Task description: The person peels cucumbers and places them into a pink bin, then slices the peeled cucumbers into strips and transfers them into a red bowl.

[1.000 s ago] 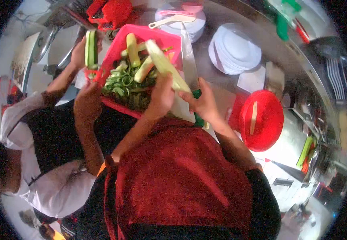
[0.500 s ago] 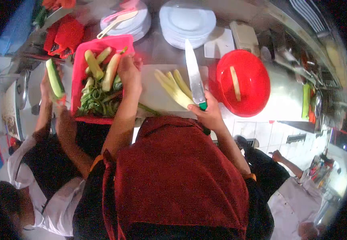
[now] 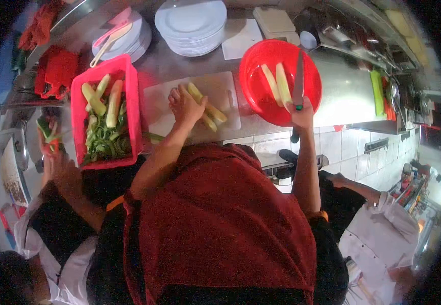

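My right hand [image 3: 302, 116] grips a kitchen knife [image 3: 299, 76] by its green handle, blade pointing away over the red bowl [image 3: 245, 84]. Two long pale strips of peeled, cucumber-like vegetable [image 3: 277, 85] lie in that bowl, the nearer end of one right at my fingers. Over the white cutting board [image 3: 157, 96], my left hand [image 3: 186, 105] is slightly blurred, fingers apart, beside more vegetable strips [image 3: 205, 104]. To its left, a pink crate [image 3: 135, 107] holds several peeled lengths [image 3: 113, 104] above a heap of green peelings [image 3: 107, 140].
Behind the board stand plate stacks [image 3: 192, 30], one with a spatula [image 3: 111, 43] on top. At left, a co-worker's hands [image 3: 52, 152] hold a green vegetable [image 3: 45, 129]. Another person [image 3: 373, 234] is at right. Green vegetable pieces [image 3: 378, 94] lie on the right counter.
My right hand has moved right from the board to the bowl with the knife; a second strip now lies there. My left hand has gone from the crate to the board. The view has shifted.
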The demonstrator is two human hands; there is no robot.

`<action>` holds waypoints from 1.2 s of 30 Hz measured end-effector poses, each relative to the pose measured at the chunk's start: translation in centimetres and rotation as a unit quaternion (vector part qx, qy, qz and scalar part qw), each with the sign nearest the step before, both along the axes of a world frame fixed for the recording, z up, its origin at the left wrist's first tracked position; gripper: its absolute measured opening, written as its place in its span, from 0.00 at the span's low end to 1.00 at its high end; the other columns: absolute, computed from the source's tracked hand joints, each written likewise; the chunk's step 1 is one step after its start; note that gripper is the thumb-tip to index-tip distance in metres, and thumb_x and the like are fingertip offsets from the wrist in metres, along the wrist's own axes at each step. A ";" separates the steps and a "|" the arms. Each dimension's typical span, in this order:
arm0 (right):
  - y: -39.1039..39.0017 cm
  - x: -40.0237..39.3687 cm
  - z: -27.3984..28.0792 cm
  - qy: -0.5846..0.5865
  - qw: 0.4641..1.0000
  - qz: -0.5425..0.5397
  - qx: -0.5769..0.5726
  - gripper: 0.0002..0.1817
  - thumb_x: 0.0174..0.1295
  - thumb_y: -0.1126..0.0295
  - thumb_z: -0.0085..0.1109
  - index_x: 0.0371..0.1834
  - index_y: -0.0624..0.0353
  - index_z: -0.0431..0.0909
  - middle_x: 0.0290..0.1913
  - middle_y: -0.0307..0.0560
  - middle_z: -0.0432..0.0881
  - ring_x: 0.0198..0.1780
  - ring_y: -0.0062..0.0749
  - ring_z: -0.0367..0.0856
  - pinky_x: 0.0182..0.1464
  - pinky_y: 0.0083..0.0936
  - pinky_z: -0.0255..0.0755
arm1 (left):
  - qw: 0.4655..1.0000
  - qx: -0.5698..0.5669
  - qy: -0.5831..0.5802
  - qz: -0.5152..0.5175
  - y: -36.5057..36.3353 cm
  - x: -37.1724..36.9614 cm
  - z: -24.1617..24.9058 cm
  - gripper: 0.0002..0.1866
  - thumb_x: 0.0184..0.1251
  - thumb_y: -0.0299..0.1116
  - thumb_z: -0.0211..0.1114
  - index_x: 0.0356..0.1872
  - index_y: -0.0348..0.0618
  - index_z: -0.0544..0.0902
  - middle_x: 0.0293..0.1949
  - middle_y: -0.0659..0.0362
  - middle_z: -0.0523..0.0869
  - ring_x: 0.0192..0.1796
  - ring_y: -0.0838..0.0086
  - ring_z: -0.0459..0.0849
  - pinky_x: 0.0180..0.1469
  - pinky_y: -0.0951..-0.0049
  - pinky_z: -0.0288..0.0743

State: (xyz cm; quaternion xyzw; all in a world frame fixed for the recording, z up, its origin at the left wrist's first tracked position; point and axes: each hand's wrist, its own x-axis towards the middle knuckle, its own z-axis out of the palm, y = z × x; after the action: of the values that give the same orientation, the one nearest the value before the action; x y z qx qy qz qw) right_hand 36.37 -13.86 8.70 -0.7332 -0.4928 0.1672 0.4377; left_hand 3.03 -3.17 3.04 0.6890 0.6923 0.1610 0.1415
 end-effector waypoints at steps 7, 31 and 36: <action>-2.3 1.0 4.6 0.058 0.985 -0.060 -0.151 0.20 0.56 0.62 0.68 0.40 0.63 0.69 0.20 0.45 0.74 0.14 0.29 0.72 0.12 0.26 0.63 | 0.988 -0.110 0.103 -0.042 4.3 1.0 0.8 0.36 0.53 0.50 0.69 0.59 0.36 0.72 0.65 0.41 0.64 0.69 0.48 0.57 0.65 0.44 0.54; 8.4 -20.1 5.0 0.118 0.921 0.357 -0.098 0.38 0.45 0.60 0.77 0.56 0.67 0.69 0.48 0.55 0.79 0.49 0.35 0.79 0.52 0.30 0.72 | 0.859 -0.015 -0.503 -0.098 0.8 -8.0 15.4 0.22 0.64 0.24 0.64 0.59 0.39 0.71 0.39 0.63 0.79 0.42 0.81 0.78 0.44 0.81 0.74; 8.8 -23.7 6.2 0.103 0.893 0.394 -0.191 0.45 0.44 0.61 0.76 0.63 0.70 0.62 0.43 0.53 0.80 0.41 0.31 0.80 0.42 0.27 0.75 | 0.860 -0.045 -0.507 -0.021 0.7 -10.1 16.0 0.18 0.64 0.29 0.66 0.53 0.38 0.74 0.41 0.59 0.80 0.41 0.79 0.80 0.43 0.79 0.76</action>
State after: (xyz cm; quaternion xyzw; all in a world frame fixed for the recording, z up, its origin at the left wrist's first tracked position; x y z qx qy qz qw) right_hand 12.66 -5.05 14.90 -0.5269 -0.6518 0.4919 0.2358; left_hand -7.09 -2.49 19.06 0.5196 0.5163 0.4539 0.5074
